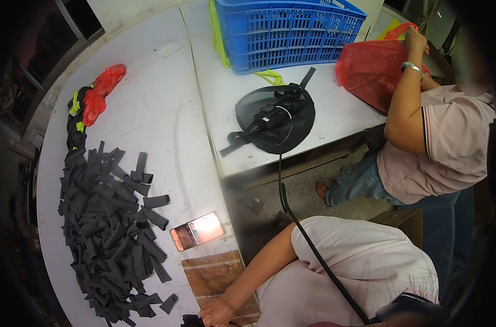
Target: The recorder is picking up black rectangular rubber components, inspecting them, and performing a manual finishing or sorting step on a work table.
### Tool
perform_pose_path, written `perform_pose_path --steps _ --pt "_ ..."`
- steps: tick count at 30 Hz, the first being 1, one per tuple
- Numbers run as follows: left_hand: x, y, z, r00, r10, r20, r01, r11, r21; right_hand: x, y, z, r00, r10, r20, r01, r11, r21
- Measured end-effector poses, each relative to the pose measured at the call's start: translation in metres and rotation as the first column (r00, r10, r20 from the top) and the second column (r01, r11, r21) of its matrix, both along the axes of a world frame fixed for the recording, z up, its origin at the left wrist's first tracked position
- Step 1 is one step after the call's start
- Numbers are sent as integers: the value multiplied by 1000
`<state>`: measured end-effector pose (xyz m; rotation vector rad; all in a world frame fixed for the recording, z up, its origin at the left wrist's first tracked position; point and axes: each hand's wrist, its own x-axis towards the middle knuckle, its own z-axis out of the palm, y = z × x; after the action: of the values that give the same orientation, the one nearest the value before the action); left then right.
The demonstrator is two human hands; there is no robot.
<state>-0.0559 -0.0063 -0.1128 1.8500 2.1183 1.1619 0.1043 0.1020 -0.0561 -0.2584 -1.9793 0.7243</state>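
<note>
Lying at the far left of the white table, a dark braided bundle with yellow-green bits runs down into a large heap of short, dark grey, soft-looking tubes. Against the upper part of this bundle I see a crumpled, shiny red plastic bag. Several tubes lie loose at the heap's right edge.

Further right, near the lower edge, I find some small black pieces, cut by the border of my view. Above them is a rectangular phone with a lit screen, lying flat on the table, and just below it a worn brown board with pale stripes.

The right hand is low over this board, its fingers at the black pieces. I cannot tell if they pinch a piece or only touch it. The left hand is out of my view, so its grip I cannot tell either.

On the neighbouring white table I see a round black mesh item with straps and a small camera-like device. Behind it stands a blue slatted plastic crate. A long black cable goes from the mesh item down across the pale shirt. At the far right, a co-worker grips a translucent red plastic bag with handles.
</note>
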Motion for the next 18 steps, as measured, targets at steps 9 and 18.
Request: perform_pose_path --steps 9,18 --pt "-11 -1 -12 996 3 -89 1 999 44 -3 -1 -7 993 79 83 -77 997 -32" --pt "-20 -1 -23 982 11 -188 8 995 103 -1 -2 -7 975 142 169 -133 989 -66"
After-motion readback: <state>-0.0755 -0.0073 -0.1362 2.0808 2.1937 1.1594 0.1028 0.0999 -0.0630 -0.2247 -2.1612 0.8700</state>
